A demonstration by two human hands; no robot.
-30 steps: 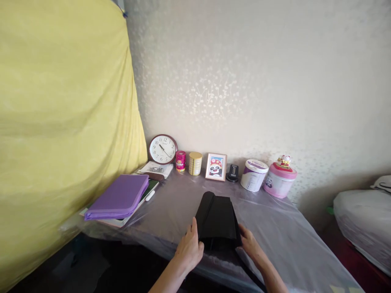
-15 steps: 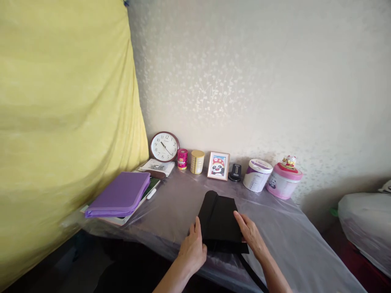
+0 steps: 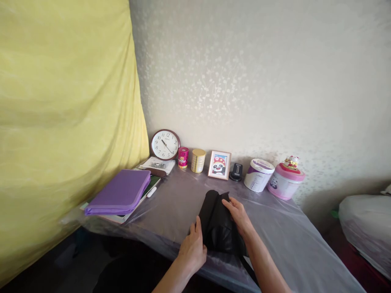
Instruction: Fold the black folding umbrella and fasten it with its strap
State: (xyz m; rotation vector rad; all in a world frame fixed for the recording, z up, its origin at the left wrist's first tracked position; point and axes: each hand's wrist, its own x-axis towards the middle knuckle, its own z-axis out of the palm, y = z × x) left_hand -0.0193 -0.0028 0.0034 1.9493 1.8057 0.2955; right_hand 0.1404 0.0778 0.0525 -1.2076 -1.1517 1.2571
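Observation:
A black item [image 3: 217, 228], dark and soft-looking with a folded flap, rests at the near edge of the covered table, and a black strap [image 3: 249, 268] trails from its lower right. My left hand [image 3: 193, 246] grips its left side, thumb and fingers closed round the edge. At its upper right, my right hand [image 3: 240, 213] pinches the flap's edge. The palm sides of both hands are hidden.
Along the wall stand a clock [image 3: 165, 145], a pink tin [image 3: 183, 158], a yellow tin [image 3: 198, 161], a panda picture [image 3: 219, 165], a black device [image 3: 236, 172] and two tubs [image 3: 258, 179]. A purple folder [image 3: 119, 193] lies left on the table [image 3: 177, 203].
My right hand has moved up and left along the black item, and its right part is now folded inward and creased. My left hand has stayed in place.

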